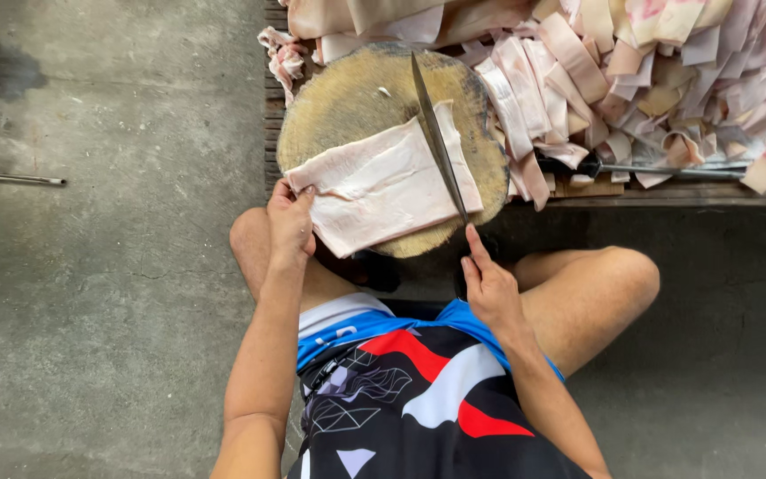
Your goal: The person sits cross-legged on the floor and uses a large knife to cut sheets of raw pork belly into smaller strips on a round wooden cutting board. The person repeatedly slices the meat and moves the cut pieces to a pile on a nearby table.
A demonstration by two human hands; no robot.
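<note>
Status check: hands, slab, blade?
Left hand pins the pale flat pork slab on the round wooden chopping block. Right hand grips the long steel knife, blade across slab's right end. Cut strips piled clear.

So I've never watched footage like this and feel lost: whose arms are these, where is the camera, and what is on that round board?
The camera sits on a person's head and looks down, so both arms are theirs. They sit over a round wooden chopping block. On it lies a pale flat slab of meat. The left hand presses the slab's edge. The right hand holds a long steel knife whose blade lies across the slab. Behind, a heap of pale cut strips covers a slatted wooden platform.
</note>
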